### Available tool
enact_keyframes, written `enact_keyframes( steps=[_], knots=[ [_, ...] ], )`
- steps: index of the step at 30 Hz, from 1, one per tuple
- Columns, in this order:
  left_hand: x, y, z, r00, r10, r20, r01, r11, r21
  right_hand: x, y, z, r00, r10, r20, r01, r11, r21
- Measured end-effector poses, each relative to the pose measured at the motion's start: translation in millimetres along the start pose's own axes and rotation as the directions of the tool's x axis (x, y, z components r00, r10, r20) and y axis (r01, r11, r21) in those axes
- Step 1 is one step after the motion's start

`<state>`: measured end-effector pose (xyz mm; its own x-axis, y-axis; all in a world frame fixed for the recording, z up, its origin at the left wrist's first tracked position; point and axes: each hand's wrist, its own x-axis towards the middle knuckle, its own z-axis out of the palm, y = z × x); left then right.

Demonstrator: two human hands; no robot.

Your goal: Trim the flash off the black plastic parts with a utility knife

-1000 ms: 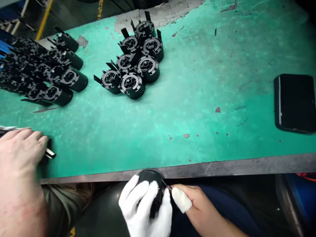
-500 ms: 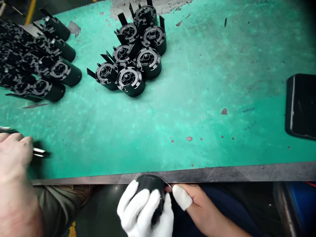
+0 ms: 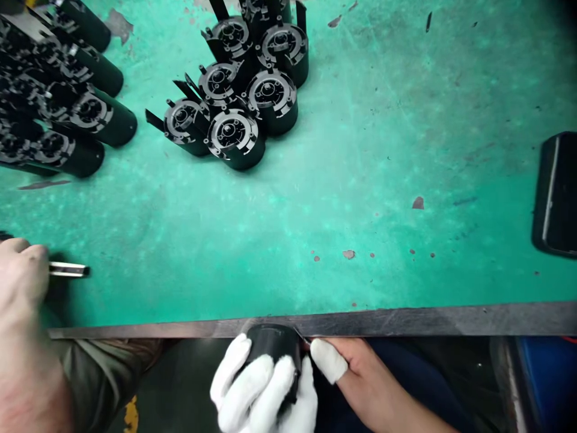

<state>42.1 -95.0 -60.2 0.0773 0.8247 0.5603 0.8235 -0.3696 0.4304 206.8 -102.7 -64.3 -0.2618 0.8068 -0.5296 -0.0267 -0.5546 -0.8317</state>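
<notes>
My left hand, in a white glove, wraps its fingers round a black cylindrical plastic housing just below the table's front edge. My right hand is bare apart from a white cover on the thumb. It pinches a thin metal tool, whose visible part lies against the right side of the housing's rim. The rest of the tool and my right fingertips are mostly hidden. On the green table, a group of similar black housings stands with their ringed faces up.
At left, another person's hand holds a slim metal tool. Many more black housings crowd the far left. A black device with rounded corners lies at the right edge. The table's grey metal edge runs in front.
The view has shifted slightly, so the housings on the table appear further left and up. The other person's hand has moved a little left. My hands keep nearly the same hold.
</notes>
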Motion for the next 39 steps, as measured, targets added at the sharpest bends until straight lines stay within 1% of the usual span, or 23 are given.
enact_keyframes(
  steps=[4,7,10,12,14,19,21,24,26,28,31,33,36,39],
  knots=[
    [1.8,-2.3,-5.4,0.998,0.011,0.062,-0.01,1.0,-0.019,-2.9,4.4,-0.1,1.0,-0.005,0.023,0.005,1.0,0.015],
    [6.8,-3.3,-8.5,0.994,0.046,0.095,-0.043,0.999,-0.034,-5.7,8.0,-0.8,0.999,-0.031,0.014,0.032,0.998,-0.05],
    [11.8,-2.6,-8.0,0.992,0.066,0.108,-0.061,0.997,-0.05,-5.3,8.4,-0.4,0.996,-0.063,0.059,0.07,0.99,-0.123],
    [13.6,-1.7,-6.2,0.993,0.069,0.097,-0.064,0.997,-0.053,-2.8,6.4,1.0,0.995,-0.069,0.074,0.078,0.989,-0.125],
    [14.0,-1.2,-4.3,0.994,0.073,0.085,-0.069,0.996,-0.047,0.2,3.2,3.1,0.996,-0.054,0.066,0.061,0.992,-0.11],
    [12.1,-2.2,-1.3,0.994,0.093,0.05,-0.091,0.995,-0.038,5.0,-5.5,8.7,0.999,-0.039,-0.002,0.039,0.998,-0.052],
    [12.8,-2.5,-1.2,0.994,0.098,0.041,-0.096,0.994,-0.048,5.6,-6.8,8.6,0.999,-0.042,0.016,0.042,0.999,0.015],
    [15.7,-2.2,-2.1,0.991,0.108,0.077,-0.103,0.992,-0.067,5.5,-5.8,5.4,0.997,-0.038,0.066,0.031,0.995,0.096],
    [17.0,-1.9,-2.6,0.991,0.103,0.086,-0.097,0.993,-0.074,4.9,-4.4,2.6,0.996,-0.047,0.071,0.041,0.996,0.08],
    [16.2,-2.2,-2.5,0.993,0.096,0.073,-0.091,0.993,-0.077,4.1,-3.8,0.8,0.995,-0.061,0.073,0.058,0.998,0.039],
    [9.6,-4.8,-1.9,0.994,0.097,0.046,-0.092,0.992,-0.083,3.5,-5.3,1.7,0.996,-0.061,0.062,0.062,0.998,-0.012],
    [3.4,-8.1,-1.5,0.994,0.096,0.042,-0.093,0.992,-0.081,3.6,-7.4,4.4,0.998,-0.058,0.034,0.059,0.998,-0.034],
    [-2.5,-13.6,-0.9,0.988,0.144,0.048,-0.14,0.987,-0.08,4.5,-9.7,9.4,0.999,-0.046,-0.005,0.045,0.998,-0.034],
    [-0.1,-16.0,-1.1,0.981,0.189,0.037,-0.185,0.979,-0.089,6.2,-8.1,12.0,0.999,-0.034,-0.01,0.034,0.999,-0.016]
  ],
)
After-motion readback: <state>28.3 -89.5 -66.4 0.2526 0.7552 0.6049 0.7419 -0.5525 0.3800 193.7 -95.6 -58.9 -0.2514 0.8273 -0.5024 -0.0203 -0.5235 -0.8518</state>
